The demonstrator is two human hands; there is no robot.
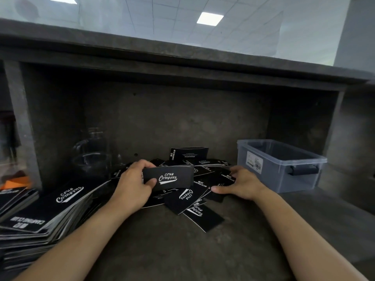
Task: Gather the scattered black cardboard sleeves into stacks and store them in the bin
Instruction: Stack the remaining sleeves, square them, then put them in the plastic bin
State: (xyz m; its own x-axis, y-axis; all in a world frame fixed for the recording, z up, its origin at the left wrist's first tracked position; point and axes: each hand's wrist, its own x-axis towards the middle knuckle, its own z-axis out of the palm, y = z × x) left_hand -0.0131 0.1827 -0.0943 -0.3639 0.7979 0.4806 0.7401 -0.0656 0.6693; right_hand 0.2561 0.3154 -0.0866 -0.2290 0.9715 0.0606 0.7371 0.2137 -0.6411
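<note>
1. Sleeves of black cardboard with white "Club Camping" print: the held sleeves [170, 178] sit in the left hand [134, 179]. Thumb is on the front face and fingers curl over the top edge. Firm grip on a thin bundle, stood on its long edge above the heap.
2. Right hand [241, 183] is just right of the grip, palm down, fingers relaxed and spread on the heap. Thumb stretches back toward the grip. It rests there and grasps nothing.
3. Loose sleeves [188, 199] lie under and just below the grip, overlapping at all angles, some print up, some flipped. The heap touches both hands.
4. Leaning sleeve [188, 155] is beyond the grip, propped upright at the back wall.
5. Big stack [46, 211] is left of the grip and nearer the camera, fanned and slumping, top sleeve print up.
6. Bin [272, 179] is right of the grip, past the right hand and well apart from the held sleeves. Translucent grey, open top, dark handle on the near end, white label [254, 162] on its side. Cannot tell what is inside.
7. Glass jar [93, 151] is beyond and left of the grip, clear, dim, near the back wall.
8. Shelf [182, 250] of grey concrete lies under everything.
9. Orange sheet [16, 182] is far left of the grip, partly hidden by an upright post.
</note>
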